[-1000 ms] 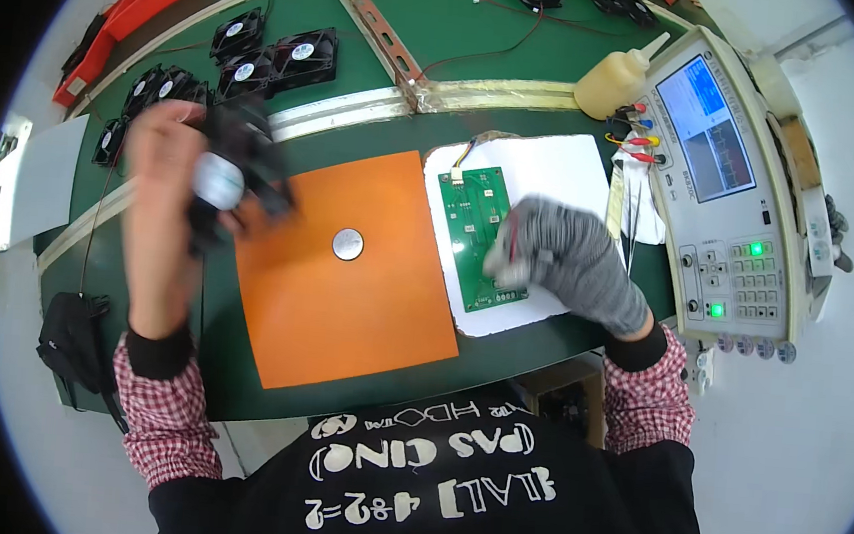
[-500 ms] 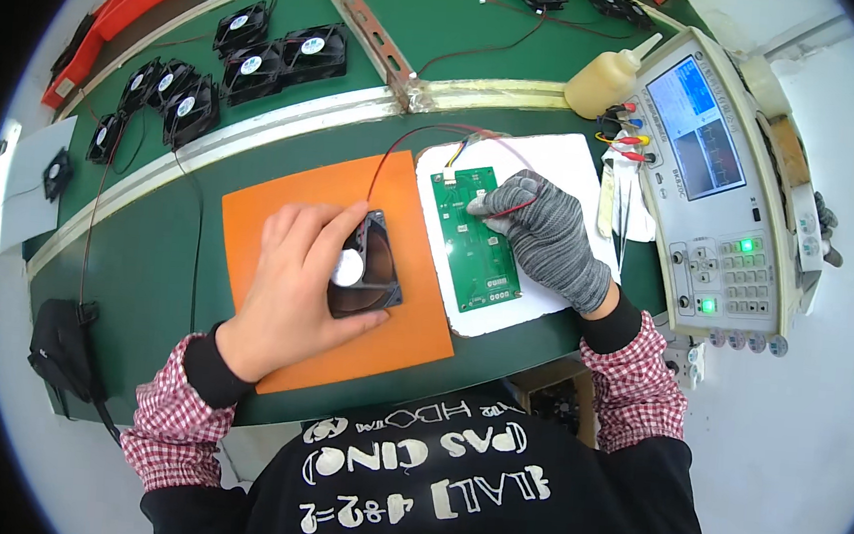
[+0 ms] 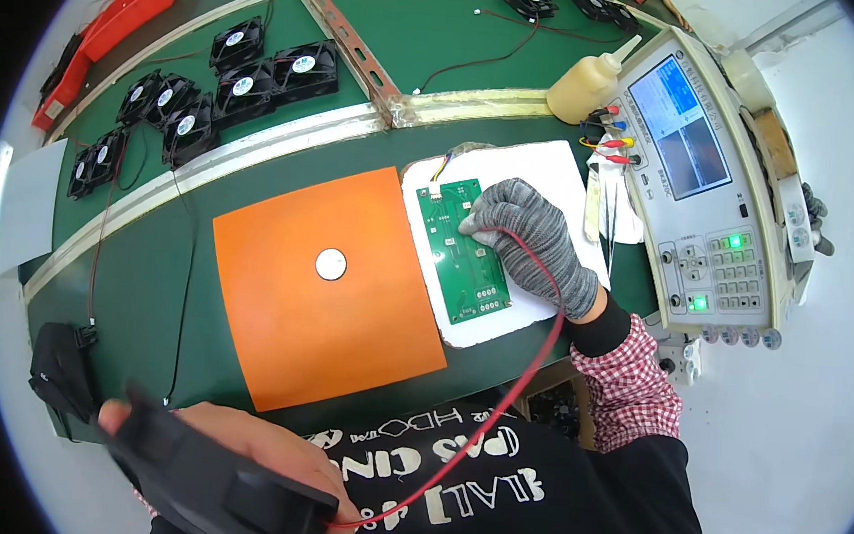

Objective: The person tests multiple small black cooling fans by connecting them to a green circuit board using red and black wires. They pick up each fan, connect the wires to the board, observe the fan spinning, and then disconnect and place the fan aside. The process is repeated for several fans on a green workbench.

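The left hand (image 3: pixel 268 443) grips a black fan (image 3: pixel 219 492) at seven o'clock in the view; toward two o'clock, the gloved right hand (image 3: pixel 534 240) pinches its red lead (image 3: pixel 527 375) over a green circuit board (image 3: pixel 467 265). Pulling the fan away could tauten the lead and strain its hidden end.

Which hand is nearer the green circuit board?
Right. The right hand is partly over the circuit board; the left hand, holding a black fan, is farther off, lower left.
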A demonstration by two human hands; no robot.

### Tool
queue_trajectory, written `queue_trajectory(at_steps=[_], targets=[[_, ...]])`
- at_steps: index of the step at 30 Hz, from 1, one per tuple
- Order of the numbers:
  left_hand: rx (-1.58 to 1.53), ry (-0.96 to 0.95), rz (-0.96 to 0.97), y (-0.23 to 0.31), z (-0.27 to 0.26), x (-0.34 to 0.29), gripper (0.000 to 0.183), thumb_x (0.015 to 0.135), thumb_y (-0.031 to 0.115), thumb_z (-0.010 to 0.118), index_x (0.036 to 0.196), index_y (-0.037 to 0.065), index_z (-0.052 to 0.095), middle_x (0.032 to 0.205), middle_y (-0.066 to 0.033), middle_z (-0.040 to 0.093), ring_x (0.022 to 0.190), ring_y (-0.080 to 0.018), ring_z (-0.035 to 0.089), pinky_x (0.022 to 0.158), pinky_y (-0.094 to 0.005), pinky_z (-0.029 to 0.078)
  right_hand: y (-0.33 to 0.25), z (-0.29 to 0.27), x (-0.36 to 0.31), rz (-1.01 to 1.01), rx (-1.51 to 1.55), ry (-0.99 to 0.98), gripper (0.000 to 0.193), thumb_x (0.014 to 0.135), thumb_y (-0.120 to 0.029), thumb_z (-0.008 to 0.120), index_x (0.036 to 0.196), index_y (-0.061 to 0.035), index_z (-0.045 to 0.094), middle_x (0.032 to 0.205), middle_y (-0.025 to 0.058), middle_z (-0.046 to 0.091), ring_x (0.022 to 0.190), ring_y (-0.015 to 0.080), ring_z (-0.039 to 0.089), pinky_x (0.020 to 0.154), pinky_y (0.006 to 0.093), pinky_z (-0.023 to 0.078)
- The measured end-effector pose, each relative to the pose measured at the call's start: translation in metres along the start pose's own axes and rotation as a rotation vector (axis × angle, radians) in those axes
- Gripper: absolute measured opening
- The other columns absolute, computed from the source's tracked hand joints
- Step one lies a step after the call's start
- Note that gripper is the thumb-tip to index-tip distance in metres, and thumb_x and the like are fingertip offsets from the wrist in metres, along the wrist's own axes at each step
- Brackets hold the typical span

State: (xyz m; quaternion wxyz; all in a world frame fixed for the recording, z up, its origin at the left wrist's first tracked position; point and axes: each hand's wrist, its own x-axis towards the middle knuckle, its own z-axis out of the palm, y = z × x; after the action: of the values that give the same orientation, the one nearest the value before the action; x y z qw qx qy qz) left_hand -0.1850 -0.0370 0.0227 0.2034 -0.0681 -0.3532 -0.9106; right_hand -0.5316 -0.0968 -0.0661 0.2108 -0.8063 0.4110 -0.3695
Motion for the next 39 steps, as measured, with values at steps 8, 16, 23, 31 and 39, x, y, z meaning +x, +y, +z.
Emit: queue_trajectory(at_steps=[8,16,23,31,39], targets=[[2.808,0.847,0.8,-0.004,0.03,0.009,0.078,0.076,0.047,0.081,0.125,-0.005,0.051,0.114,-0.0211,0.063,0.099,-0.0374,0.063,0.088,-0.0439,0.051,0.002,0.011,0.009,-0.071,-0.025,0.011,0.019,0.073,0.0,0.072,0.09,-0.0077,0.069,0.089,0.0095,0.063,0.086,0.0294,0.062,0.075,0.0395,0.052],[2.346,0.559,0.657,0.087,-0.114,0.133,0.105,0.069,0.056,0.079,0.145,-0.003,0.037,0.146,-0.0272,0.041,0.135,-0.0411,0.041,0.11,-0.0499,0.033,-0.007,0.001,-0.002,0.014,0.191,0.143,0.019,0.081,0.005,0.068,0.096,-0.0066,0.067,0.091,0.0087,0.066,0.087,0.0237,0.066,0.079,0.032,0.053],[2.404,0.916,-0.278,0.12,-0.211,0.094,0.083,0.062,0.037,0.083,0.129,-0.002,0.054,0.113,-0.0167,0.054,0.111,-0.0351,0.049,0.096,-0.045,0.039,-0.004,-0.004,-0.002,0.037,0.229,0.331,0.022,0.085,-0.011,0.074,0.104,-0.003,0.066,0.094,0.0068,0.063,0.078,0.0131,0.059,0.072,0.0267,0.05],[1.995,-0.506,0.214,-0.012,-0.022,0.086,0.025,0.087,0.018,0.057,0.112,0.015,0.058,0.128,-0.0039,0.051,0.126,-0.0289,0.047,0.104,-0.0438,0.042,-0.067,0.01,0.01,0.035,0.418,-0.163,0.056,0.082,-0.006,0.066,0.136,-0.0061,0.052,0.123,0.0157,0.055,0.11,0.0322,0.058,0.093,0.0403,0.049],[2.845,0.589,-0.349,0.075,-0.042,0.019,0.043,0.071,-0.004,0.057,0.112,0.007,0.059,0.136,-0.0123,0.051,0.131,-0.0366,0.043,0.103,-0.0451,0.043,-0.031,-0.026,0.014,-0.044,-0.541,-0.072,0.015,0.077,-0.01,0.069,0.092,-0.0098,0.073,0.09,0.0078,0.058,0.085,0.0273,0.057,0.075,0.0371,0.049]])
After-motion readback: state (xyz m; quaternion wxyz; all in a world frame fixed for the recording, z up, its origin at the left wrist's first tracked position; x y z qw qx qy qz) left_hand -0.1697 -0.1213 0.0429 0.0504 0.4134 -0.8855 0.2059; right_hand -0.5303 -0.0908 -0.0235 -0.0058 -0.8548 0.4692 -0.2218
